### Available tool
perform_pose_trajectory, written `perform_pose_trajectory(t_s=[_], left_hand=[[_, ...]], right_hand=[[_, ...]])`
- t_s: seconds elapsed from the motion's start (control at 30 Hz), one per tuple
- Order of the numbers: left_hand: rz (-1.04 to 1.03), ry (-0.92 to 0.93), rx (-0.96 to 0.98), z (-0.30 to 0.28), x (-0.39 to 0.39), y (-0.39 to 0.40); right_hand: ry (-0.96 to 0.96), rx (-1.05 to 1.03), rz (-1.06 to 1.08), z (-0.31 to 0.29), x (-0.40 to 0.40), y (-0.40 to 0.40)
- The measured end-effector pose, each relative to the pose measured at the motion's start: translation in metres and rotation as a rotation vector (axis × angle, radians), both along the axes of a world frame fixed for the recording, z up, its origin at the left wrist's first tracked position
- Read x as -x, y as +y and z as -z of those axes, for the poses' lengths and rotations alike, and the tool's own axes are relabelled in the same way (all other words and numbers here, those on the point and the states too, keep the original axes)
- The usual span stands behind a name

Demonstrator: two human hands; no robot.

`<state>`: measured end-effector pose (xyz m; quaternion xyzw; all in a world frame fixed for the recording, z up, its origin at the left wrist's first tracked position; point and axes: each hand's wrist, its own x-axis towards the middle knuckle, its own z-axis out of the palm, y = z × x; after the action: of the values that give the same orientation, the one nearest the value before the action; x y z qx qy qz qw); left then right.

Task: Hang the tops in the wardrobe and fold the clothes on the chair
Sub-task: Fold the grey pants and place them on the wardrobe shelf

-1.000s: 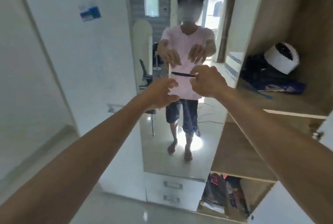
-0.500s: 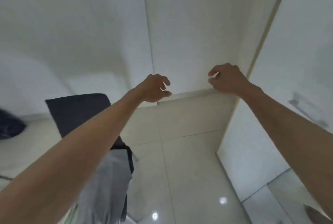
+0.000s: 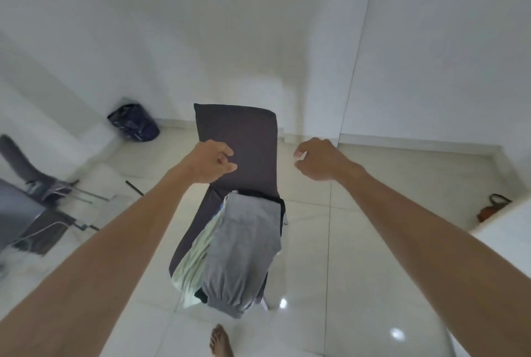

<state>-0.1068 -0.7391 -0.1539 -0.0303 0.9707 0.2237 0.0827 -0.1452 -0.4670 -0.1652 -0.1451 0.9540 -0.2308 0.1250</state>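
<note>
A dark grey chair stands in front of me on the tiled floor. On its seat lies a pile of clothes: grey trousers on top, a pale green garment under them at the left, something black beneath. My left hand hovers before the chair's backrest with loosely curled fingers, holding nothing. My right hand hangs to the right of the backrest, also loosely curled and empty. The wardrobe is out of view.
A dark blue bag sits in the corner at the back left. Another chair and a dark table edge are at the left. A small red-brown bag lies at the right wall. My bare foot shows below.
My view has turned away from the mirrored wardrobe to the chair with the clothes. Both hands stayed raised and empty, and the chair is now centred in front of me.
</note>
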Motion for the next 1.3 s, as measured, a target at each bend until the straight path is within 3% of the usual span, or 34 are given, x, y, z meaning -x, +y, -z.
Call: perform_pose_trajectory(t_s=[0.3, 0.5, 0.63, 0.83, 1.0, 1.3], left_hand=[[0.123, -0.270, -0.019, 0.138, 0.029, -0.110], [0.214, -0.593, 0.025, 0.270, 0.030, -0.176], [0.225, -0.708, 0.068, 0.351, 0.018, -0.195], [0.138, -0.846, 0.033, 0.453, 0.001, -0.192], [0.091, -0.862, -0.006, 0.498, -0.013, -0.180], [-0.305, -0.851, -0.178, 0.504, -0.029, -0.158]], right_hand=[[-0.248, -0.089, 0.187, 0.136, -0.003, -0.113], [-0.490, -0.125, 0.337, 0.259, -0.025, -0.189], [-0.626, -0.130, 0.389, 0.338, -0.050, -0.225], [-0.668, -0.115, 0.569, 0.429, -0.079, -0.241], [-0.682, -0.096, 0.584, 0.474, -0.093, -0.243], [-0.615, -0.033, 0.575, 0.503, -0.102, -0.236]])
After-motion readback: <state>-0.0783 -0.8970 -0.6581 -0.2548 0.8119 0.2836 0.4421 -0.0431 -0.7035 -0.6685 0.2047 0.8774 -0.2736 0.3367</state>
